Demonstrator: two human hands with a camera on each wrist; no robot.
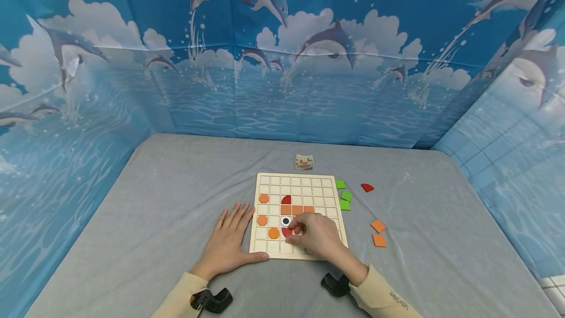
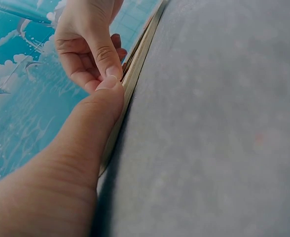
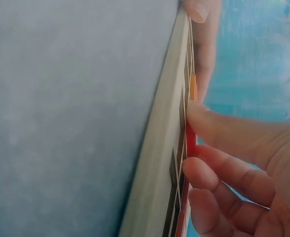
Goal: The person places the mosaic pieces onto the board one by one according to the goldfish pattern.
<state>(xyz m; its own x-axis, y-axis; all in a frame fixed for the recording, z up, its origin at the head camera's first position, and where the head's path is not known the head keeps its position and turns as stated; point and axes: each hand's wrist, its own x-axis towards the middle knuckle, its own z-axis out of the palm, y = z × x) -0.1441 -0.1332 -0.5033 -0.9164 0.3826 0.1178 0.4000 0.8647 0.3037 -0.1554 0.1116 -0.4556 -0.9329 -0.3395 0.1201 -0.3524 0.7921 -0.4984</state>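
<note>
A wooden grid board [image 1: 269, 179] lies on the grey cloth. My right hand [image 1: 320, 235] is over its lower middle, thumb and index finger pinching a red quarter-circle tile [image 1: 287, 232] at a cell; the right wrist view shows that red tile [image 3: 191, 140] between them. Just above it sits a white disc with a black dot [image 1: 286, 221]. My left hand [image 1: 230, 243] lies with fingers spread against the board's left side, its thumb at the lower left corner. Orange discs [image 1: 262, 220], orange squares [image 1: 297, 209] and another red tile [image 1: 287, 199] occupy other cells. My right hand covers some cells.
Several green squares [image 1: 345, 205] lie along the board's right edge. Farther right are a loose red tile [image 1: 367, 188] and two orange squares [image 1: 378, 240]. Behind the board is a small patterned card [image 1: 304, 162]. A dolphin-print curtain [image 1: 282, 97] surrounds the table.
</note>
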